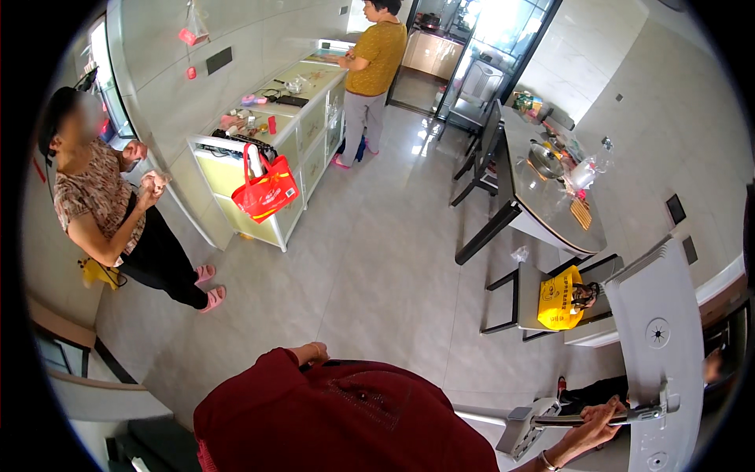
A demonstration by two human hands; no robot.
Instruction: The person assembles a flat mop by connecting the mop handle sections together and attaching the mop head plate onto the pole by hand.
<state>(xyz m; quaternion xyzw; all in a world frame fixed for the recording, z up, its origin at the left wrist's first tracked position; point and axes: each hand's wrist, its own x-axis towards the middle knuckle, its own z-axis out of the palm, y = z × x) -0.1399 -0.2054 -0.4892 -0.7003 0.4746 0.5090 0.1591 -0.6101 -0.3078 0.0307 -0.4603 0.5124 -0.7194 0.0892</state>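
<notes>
Below me, my dark red shirt (314,409) fills the lower middle. My left hand (316,353) shows just past its far edge, small and partly covered by the cloth. Its fingers are hard to make out, and I see nothing held in it. At the lower right, my right hand (599,425), with a bracelet at the wrist, is closed around a metal tube (562,421). The tube meets a large grey plastic panel (653,299) with round fittings, standing tilted. A pale grey bracket-like part (525,429) sits at the tube's other end.
At left stands a person (106,197) with hands together; another person (373,55) is by a long cabinet (307,149) carrying a red bag (266,189). A dining table (543,189) is at right. One chair (528,295) bears a yellow bag (560,299). A dark-trousered leg (598,393) shows behind the panel.
</notes>
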